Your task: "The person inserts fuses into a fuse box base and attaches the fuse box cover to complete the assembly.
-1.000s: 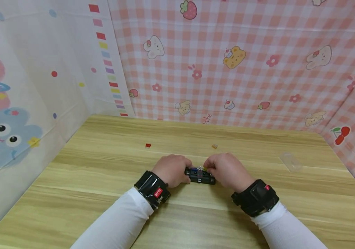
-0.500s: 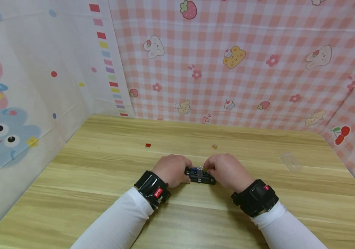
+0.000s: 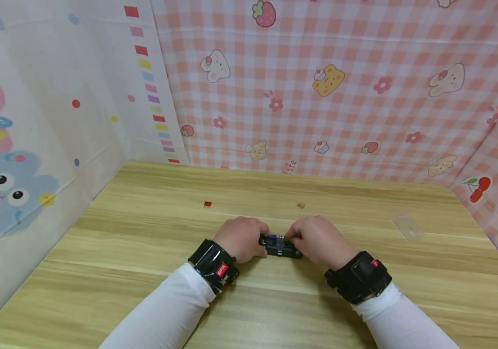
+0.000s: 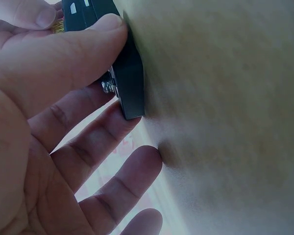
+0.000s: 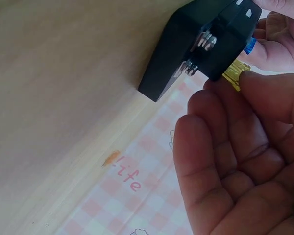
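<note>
A small black fuse block (image 3: 282, 247) with metal screw terminals (image 5: 205, 41) lies on the table in the middle of the head view. My left hand (image 3: 242, 238) grips its left end, the thumb on the near side and fingers on the far side. My right hand (image 3: 322, 241) pinches a translucent yellow blade fuse (image 5: 233, 74) between thumb and index finger at the top of the block. In the right wrist view, a blue blade fuse (image 5: 250, 45) shows beside the yellow one. The seat of the yellow fuse is hidden by the fingers.
On the wooden table (image 3: 100, 271) behind the hands lie a red blade fuse (image 3: 207, 204) at the left and an orange one (image 3: 301, 205) at the right. Farther right is a clear plastic cover (image 3: 408, 228). Printed cloth (image 3: 353, 116) hangs along the back and sides.
Both hands and the fuse block hold almost the same place. The yellow fuse shows slightly less past the right fingertips in the head view.
</note>
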`<state>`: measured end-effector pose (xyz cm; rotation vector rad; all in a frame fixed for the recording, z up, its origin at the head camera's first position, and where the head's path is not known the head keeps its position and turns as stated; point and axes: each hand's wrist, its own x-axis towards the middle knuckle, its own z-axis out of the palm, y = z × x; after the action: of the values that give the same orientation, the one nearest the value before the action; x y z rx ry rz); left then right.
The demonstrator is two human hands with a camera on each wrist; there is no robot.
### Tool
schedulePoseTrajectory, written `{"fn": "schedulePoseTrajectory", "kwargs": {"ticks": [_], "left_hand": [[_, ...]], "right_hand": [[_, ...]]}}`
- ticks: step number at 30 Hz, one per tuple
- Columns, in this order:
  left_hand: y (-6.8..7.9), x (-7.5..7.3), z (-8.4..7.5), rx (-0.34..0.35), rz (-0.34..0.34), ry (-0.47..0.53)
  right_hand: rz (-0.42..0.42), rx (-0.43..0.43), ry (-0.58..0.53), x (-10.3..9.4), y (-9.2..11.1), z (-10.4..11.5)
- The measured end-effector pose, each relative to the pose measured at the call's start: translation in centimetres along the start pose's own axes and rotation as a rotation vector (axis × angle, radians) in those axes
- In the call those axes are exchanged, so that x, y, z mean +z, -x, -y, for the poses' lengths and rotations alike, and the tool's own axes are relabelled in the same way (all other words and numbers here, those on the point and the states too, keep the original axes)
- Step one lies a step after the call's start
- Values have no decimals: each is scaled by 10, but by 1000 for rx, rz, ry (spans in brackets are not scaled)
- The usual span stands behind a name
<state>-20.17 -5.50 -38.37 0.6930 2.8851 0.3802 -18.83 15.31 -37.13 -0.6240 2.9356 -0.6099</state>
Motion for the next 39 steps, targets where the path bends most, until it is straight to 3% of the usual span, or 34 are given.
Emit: {"fn": "schedulePoseTrajectory", "kwargs": {"ticks": [22,39], "left_hand": [[1,-1,-2,-5,0,1],[1,-1,-3,-13,4,-3]], "right_hand": [[-21,-73,36,0,2,-3],[-13,-60,44,-1,2,-1]]}}
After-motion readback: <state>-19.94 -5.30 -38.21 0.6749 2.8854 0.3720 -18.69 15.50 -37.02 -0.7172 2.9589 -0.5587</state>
